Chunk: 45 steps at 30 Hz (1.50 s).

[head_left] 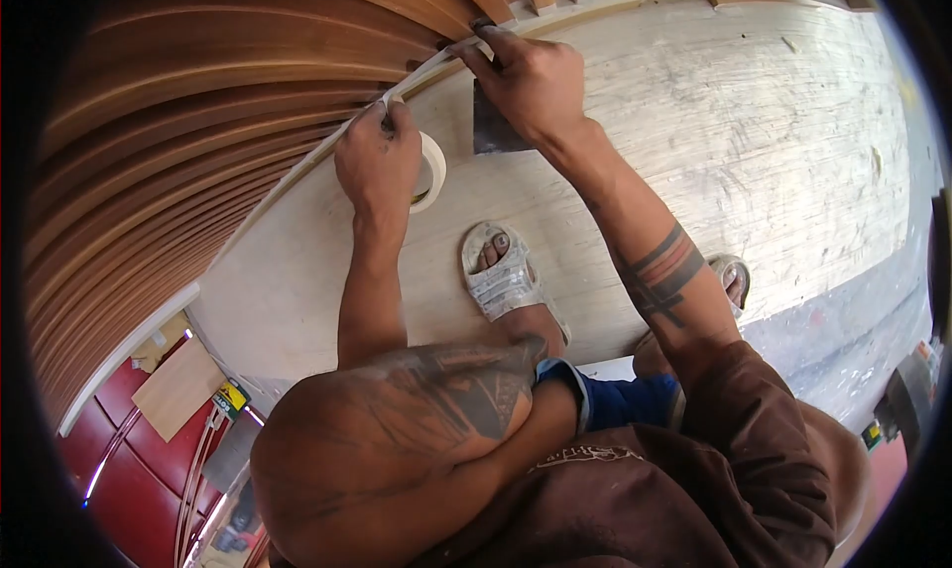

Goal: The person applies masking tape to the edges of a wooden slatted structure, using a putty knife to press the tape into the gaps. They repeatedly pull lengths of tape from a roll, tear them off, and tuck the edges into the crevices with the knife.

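Note:
My left hand (379, 160) is closed on a roll of masking tape (430, 176), with its fingertips at the foot of the slatted wood panel (248, 82). A pale strip of tape (428, 70) runs along the panel's bottom edge between my two hands. Further along that edge, my right hand (535, 80) has its thumb and fingers pinched together on the strip, right against the slats. A dark, flat square piece (499, 127) shows under my right hand, partly covered by it.
I squat on a pale, paint-marked wooden board (754, 142), my sandalled foot (504, 271) below my hands. Grey floor (833, 320) lies at the right. A plywood piece (178, 390) and red panels (124, 469) are at lower left.

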Tool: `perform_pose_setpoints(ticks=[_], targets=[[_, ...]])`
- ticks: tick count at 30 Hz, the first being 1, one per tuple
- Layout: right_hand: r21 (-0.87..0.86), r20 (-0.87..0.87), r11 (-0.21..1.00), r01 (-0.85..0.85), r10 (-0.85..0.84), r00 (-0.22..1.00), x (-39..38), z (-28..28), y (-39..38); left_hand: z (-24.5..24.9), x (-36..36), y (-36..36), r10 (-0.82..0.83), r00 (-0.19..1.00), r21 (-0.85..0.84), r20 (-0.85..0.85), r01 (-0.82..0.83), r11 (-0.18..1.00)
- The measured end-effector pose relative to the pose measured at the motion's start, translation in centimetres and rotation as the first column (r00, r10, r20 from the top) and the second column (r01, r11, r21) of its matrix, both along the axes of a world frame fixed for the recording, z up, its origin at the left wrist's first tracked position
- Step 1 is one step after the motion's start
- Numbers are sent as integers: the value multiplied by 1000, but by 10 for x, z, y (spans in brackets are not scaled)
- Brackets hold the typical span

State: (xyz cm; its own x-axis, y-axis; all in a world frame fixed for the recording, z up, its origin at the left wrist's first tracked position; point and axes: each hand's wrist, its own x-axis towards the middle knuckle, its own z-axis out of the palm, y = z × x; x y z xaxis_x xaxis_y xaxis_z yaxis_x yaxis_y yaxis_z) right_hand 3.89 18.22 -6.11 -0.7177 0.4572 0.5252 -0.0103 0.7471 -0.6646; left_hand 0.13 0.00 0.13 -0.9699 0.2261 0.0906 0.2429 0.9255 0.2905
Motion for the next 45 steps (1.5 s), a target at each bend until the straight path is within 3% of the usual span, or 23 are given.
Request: perform_pose_setpoints(ticks=[6, 8, 12, 14, 15, 19, 23, 25, 26, 28, 30, 33, 36, 40, 43, 44, 45], targets=[[-58, -44, 997, -41, 39, 998, 1, -2, 3, 5, 1, 0, 20, 999, 1, 39, -20, 1000], [-235, -64, 970, -62, 48, 997, -1, -5, -1, 3, 1, -1, -12, 1000, 9, 13, 12, 1000], [-127, 67, 989, -76, 85, 994, 17, -6, 2, 2, 0, -1, -7, 1000, -6, 20, 7, 1000], [-501, 22, 853, -143, 177, 984, 27, -2, 7, 0, -1, -2, 15, 999, 15, 41, -16, 1000], [-529, -48, 842, -111, 101, 994, 27, -6, 7, 1, -2, 0, 13, 999, 16, 39, -14, 1000], [-710, 16, 703, -41, 73, 997, 45, -8, 8, 4, 1, 1, 29, 997, 4, 77, -30, 1000], [-662, 122, 748, -43, 164, 979, 50, 6, 14, 2, -2, 1, 25, 999, 1, 37, -25, 1000], [-625, 362, 780, 11, 278, 890, 50, 11, 23, 2, -2, 2, 27, 999, 3, 33, -27, 1000], [-626, 360, 780, 3, 286, 888, 51, 10, 27, 1, -2, 1, 33, 999, 6, 33, -33, 999], [-585, 598, 810, 22, 413, 687, 54, 11, 36, 0, -3, -1, 26, 999, -10, 39, -26, 1000], [-585, 720, 811, 13, 512, 468, 59, 7, 48, -2, -4, -4, 39, 998, -24, 49, -37, 999], [-538, 772, 842, 26, 480, 416, 67, -3, 53, -6, -3, -5, 13, 1000, -3, -4, -13, 1000], [-395, 836, 917, 53, 335, 434, 73, -13, 60, -3, -1, -4, 27, 999, -12, 44, -27, 1000], [-316, 794, 943, 102, 205, 572, 81, 3, 80, -3, 0, -5, 59, 995, 15, 80, -60, 998], [-368, 861, 929, -45, 358, 362, 77, 37, 97, -1, 7, -7, 46, 990, 44, 134, -52, 998], [-358, 865, 933, -45, 349, 361, 80, 41, 99, -1, 10, -7, 45, 990, 55, 135, -53, 997], [-436, 834, 889, -141, 458, 308, 83, 44, 103, 0, 13, -8, 29, 990, 45, 136, -36, 998]])
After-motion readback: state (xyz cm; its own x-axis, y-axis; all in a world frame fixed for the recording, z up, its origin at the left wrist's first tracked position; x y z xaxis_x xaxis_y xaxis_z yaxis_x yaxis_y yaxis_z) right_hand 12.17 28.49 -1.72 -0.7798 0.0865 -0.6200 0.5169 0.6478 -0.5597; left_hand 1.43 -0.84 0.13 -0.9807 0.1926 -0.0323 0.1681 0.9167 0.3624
